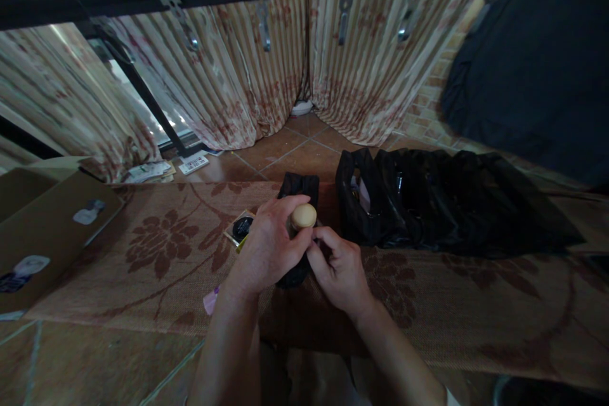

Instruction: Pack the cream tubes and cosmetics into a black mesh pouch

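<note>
Left hand: your left hand has its grip closed around a small container, with thumb and fingers on its sides.
Container: it is upright between your hands, above the black bag; its round pale top faces up to you, and its lower part is hidden.
Right hand: your right hand brings thumb and forefinger together just beside your left thumb; I cannot tell if this grip has something in it.
Black bag: this bag lies on the table under your hands, partly covered by them.
Left of hands: a flat pack with a dark round part is just beside your left hand; a pink piece lies nearer to you, by your left forearm.
Right side: several black bags stand close together in a row.
Left end: there is an open cardboard box.
Far side: striped curtains hang down to the tiled floor.
</note>
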`<state>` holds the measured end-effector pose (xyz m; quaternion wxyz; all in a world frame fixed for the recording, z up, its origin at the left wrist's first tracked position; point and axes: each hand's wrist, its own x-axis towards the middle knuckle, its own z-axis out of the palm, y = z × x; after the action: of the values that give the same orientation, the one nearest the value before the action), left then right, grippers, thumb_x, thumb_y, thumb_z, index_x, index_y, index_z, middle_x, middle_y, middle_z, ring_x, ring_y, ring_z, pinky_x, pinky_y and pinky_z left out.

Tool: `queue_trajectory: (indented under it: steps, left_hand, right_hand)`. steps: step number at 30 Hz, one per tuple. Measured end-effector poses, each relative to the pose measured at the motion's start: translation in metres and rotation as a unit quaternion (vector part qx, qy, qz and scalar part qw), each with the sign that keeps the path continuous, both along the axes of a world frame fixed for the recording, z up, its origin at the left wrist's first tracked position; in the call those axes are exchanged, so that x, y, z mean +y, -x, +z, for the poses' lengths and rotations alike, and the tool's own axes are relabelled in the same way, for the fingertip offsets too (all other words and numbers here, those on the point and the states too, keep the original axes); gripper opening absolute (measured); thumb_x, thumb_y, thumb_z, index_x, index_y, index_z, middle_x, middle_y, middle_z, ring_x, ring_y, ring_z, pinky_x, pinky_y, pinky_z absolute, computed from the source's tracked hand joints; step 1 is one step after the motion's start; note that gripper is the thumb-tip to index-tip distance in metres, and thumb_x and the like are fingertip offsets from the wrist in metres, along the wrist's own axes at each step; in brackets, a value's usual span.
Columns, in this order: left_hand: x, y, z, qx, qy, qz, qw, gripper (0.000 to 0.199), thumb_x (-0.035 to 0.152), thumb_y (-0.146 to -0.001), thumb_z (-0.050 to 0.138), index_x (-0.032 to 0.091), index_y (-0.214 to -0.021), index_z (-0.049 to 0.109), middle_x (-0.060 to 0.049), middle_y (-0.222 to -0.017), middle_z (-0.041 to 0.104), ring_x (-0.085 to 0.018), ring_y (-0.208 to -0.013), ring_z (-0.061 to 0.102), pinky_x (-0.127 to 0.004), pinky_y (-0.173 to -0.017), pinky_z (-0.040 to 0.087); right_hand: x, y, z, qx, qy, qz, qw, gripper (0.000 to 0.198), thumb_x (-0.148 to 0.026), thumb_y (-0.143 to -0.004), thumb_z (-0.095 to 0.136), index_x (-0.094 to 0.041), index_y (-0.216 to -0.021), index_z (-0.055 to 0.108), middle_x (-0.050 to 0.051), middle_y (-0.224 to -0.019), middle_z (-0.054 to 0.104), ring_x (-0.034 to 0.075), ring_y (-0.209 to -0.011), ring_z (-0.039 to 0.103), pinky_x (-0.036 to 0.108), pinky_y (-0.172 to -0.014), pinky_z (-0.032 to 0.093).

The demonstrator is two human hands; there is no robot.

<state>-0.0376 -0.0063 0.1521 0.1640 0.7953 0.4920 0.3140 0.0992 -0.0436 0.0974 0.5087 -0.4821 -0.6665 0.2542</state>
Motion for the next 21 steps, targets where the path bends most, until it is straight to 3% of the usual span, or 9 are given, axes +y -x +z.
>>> queue_trajectory:
  steps: [21]
  left_hand:
    - [0.0006,0.0012,-0.0001,-0.004,0.008,0.000,1.000,0.037,0.020,-0.080,0.059,0.022,-0.117,0.059,-0.004,-0.119,0.066,-0.022,-0.112,0.060,-0.040,-0.100,0.045]
  right_hand:
    - [0.0002,-0.0003,-0.0016,-0.010,-0.005,-0.003,1.000,0.011,-0.022,-0.090,0.050,-0.019,-0.085,0.060,-0.004,-0.063,0.055,0.009,-0.053,0.050,0.020,-0.055,0.040]
